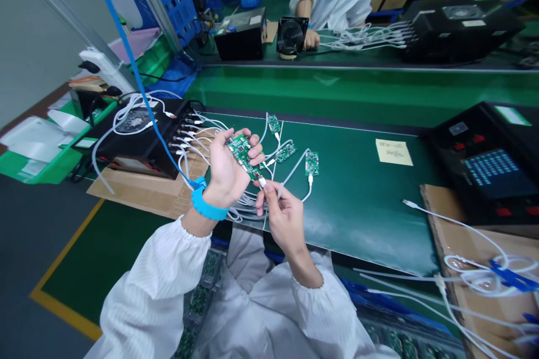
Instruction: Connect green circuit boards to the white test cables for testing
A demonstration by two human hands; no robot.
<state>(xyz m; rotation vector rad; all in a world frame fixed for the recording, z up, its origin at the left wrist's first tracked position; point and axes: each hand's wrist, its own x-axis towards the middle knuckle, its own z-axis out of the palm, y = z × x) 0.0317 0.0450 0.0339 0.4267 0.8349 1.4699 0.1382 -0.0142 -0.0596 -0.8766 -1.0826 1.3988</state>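
My left hand [229, 165], with a blue wrist strap [209, 202], holds a green circuit board [242, 151] tilted above the green mat. Fingers of my right hand [284, 210] pinch the white plug of a USB cable [263, 182] at the board's lower corner. Whether the plug is fully seated I cannot tell. Just beyond my hands lie more boards: one at the back [274, 123], one in the middle [286, 151] and one at the right [312, 163]. White plugs meet the back and right boards. A bundle of grey-white cables [242, 210] runs beneath my hands.
A black box [138, 146] with several plugged cables stands at left, beside a green bin [46, 151]. A black device with a display [492, 162] and coiled cables [484, 269] are at right. A yellow note [394, 152] lies on the mat. Opposite, a co-worker's hand [311, 39] rests near a fan [292, 35].
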